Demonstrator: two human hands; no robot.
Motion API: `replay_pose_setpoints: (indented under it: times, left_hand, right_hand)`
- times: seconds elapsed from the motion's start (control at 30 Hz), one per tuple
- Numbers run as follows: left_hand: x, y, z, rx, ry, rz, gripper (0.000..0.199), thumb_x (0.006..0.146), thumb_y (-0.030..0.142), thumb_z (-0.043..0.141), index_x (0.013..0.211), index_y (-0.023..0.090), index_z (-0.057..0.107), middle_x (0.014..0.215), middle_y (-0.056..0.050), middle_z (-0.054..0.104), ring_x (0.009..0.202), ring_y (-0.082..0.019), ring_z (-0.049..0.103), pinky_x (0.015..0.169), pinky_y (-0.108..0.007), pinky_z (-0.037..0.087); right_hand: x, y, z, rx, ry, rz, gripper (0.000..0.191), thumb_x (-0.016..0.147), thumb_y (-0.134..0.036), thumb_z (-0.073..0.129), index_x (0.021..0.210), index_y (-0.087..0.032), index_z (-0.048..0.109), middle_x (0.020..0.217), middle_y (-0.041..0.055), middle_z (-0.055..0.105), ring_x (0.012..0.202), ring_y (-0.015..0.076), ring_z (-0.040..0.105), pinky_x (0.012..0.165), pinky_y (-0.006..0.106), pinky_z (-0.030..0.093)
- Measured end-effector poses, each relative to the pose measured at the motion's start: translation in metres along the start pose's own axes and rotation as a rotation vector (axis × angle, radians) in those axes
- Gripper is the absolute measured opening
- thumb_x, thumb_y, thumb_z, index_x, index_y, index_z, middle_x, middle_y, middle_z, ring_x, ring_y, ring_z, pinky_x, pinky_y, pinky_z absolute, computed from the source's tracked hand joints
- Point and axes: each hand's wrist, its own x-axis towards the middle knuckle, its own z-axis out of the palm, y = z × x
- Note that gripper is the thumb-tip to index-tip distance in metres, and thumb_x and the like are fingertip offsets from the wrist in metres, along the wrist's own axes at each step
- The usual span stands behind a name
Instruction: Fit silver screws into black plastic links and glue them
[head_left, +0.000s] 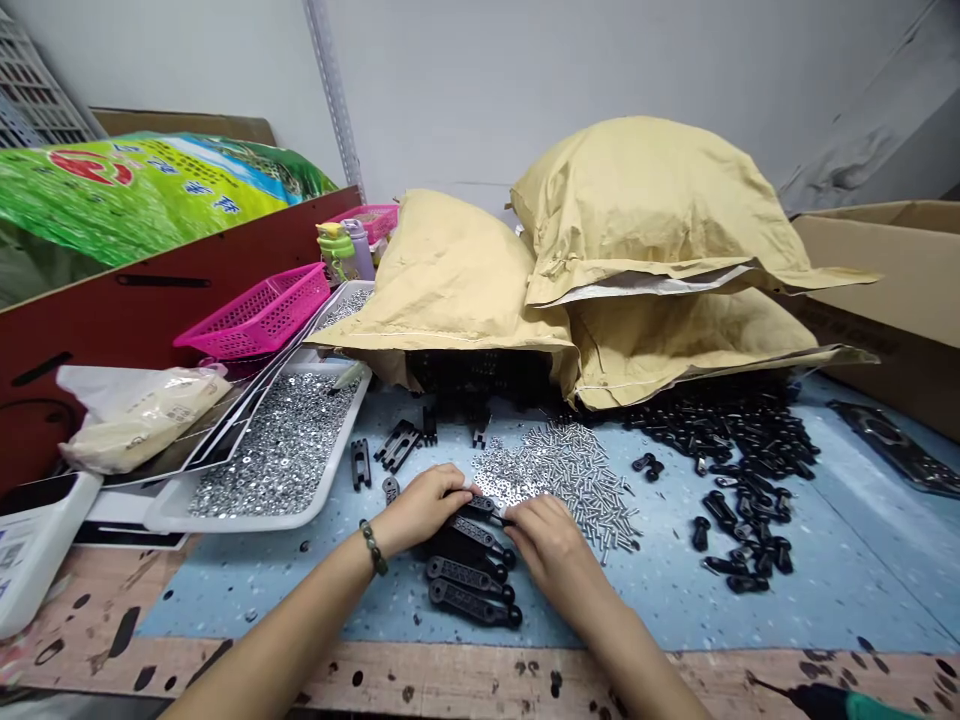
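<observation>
L hand [422, 506] & R hand [551, 545] curled over top black link [480, 508], mostly hiding it; grip unclear. More links [465, 590] lie below on blue desk mat [825, 590], silver screws [570, 480] just beyond hands, black parts [480, 380] half hidden under kraft bags [442, 280].

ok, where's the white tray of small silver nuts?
In the head view, the white tray sits on the blue mat at the left, just left of the person's left hand, with the pink plastic basket beyond it.
</observation>
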Motion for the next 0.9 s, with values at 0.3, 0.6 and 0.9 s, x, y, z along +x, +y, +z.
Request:
replay_pose_setpoints:
  times: [0.3, 0.6, 0.9]
  left_hand:
    - [0.003, 0.003, 0.001, 0.023, -0.060, 0.039, 0.020, 0.088, 0.019, 0.054, 0.091, 0.022, 0.073, 0.086, -0.002, 0.063, 0.091, -0.018, 0.058, 0.087, -0.027, 0.043]
    - [-0.017, 0.013, 0.001, 0.071, 0.113, 0.031, 0.023, 0.090, 0.020, 0.051, 0.110, 0.022, 0.061, 0.107, -0.006, 0.057, 0.105, -0.021, 0.052, 0.095, -0.036, 0.042]
    - [-0.098, 0.020, 0.017, 0.494, 0.102, 0.213, 0.040, 0.093, 0.020, 0.046, 0.132, 0.027, 0.045, 0.126, -0.006, 0.055, 0.115, -0.027, 0.050, 0.095, -0.047, 0.044]
  right_hand:
    - [-0.015, -0.001, 0.017, 0.014, 0.046, 0.053, 0.015, 0.091, -0.011, 0.044, 0.090, -0.019, 0.057, 0.081, 0.0038, 0.059, 0.077, 0.0201, 0.052, 0.085, 0.044, 0.041]
    - [-0.019, -0.012, -0.001, 0.100, 0.051, 0.128, 0.019, 0.090, -0.015, 0.046, 0.108, -0.020, 0.050, 0.101, 0.0098, 0.057, 0.095, 0.0231, 0.055, 0.079, 0.038, 0.048]
    - [-0.026, -0.020, 0.011, 0.189, -0.039, 0.158, 0.016, 0.091, -0.011, 0.042, 0.096, -0.021, 0.053, 0.092, 0.0063, 0.059, 0.084, 0.0185, 0.058, 0.073, 0.032, 0.051]
